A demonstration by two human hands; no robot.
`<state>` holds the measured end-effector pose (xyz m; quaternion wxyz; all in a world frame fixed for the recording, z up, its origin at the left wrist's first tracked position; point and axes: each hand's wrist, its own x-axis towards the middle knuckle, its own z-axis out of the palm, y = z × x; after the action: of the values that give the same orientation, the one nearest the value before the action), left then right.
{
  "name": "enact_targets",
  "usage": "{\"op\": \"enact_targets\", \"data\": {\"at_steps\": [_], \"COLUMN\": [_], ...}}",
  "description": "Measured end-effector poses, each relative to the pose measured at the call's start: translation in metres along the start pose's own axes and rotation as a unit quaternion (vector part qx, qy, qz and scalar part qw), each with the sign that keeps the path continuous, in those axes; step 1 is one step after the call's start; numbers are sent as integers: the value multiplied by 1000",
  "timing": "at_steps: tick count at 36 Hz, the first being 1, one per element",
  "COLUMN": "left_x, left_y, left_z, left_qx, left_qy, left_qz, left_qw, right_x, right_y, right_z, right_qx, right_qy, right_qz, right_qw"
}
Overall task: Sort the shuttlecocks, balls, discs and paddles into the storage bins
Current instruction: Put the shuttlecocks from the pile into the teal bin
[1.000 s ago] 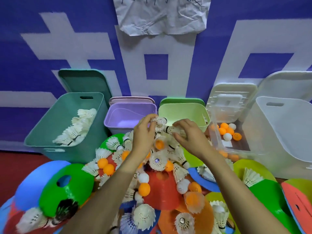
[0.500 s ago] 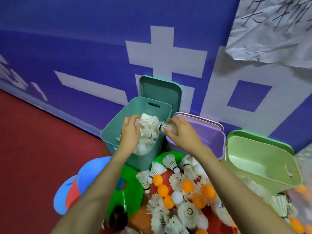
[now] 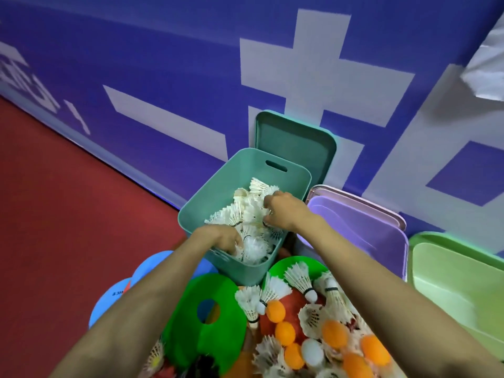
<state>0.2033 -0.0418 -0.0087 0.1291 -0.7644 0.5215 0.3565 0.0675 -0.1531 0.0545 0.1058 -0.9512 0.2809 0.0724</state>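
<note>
A teal bin by the wall holds several white shuttlecocks. My left hand reaches down into its near left corner, fingertips buried among the feathers, so its hold is hidden. My right hand hovers over the bin's right side, fingers curled round a shuttlecock. In front of the bin lies a mixed pile: loose shuttlecocks, orange balls, a white ball, a green disc, and blue discs.
A purple bin stands right of the teal one and a light green bin further right. The teal lid leans on the blue and white wall. Red floor stretches to the left.
Both hands carried shuttlecocks from the pile to the left and have dropped down into the teal bin. The view swung left with them.
</note>
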Motion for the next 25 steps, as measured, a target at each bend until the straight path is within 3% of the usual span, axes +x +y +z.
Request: {"op": "enact_targets", "data": {"at_steps": [7,10,15,19,21,25], "left_x": [-5,-11,-33,-67,-82,-107], "left_y": [4,4,25,66,86,115], "left_z": [-9,-10,-11,6,21,63], "left_qx": [-61,-62,-77,-19,10,-52], "left_qy": [23,44,212,320,376,466], "left_qz": [9,1,0,26,44,110], "left_qw": [998,997,974,947,926,876], "right_x": [21,22,-13,-74,-110,-169], "right_y": [-15,-12,0,16,24,44], "right_z": [16,21,1,-8,-8,10], "right_qx": [-165,-152,-56,56,113,181], "right_qy": [-115,-161,21,133,173,199], "right_qz": [-9,3,-3,-13,-6,27], "right_qw": [980,975,998,989,978,963]}}
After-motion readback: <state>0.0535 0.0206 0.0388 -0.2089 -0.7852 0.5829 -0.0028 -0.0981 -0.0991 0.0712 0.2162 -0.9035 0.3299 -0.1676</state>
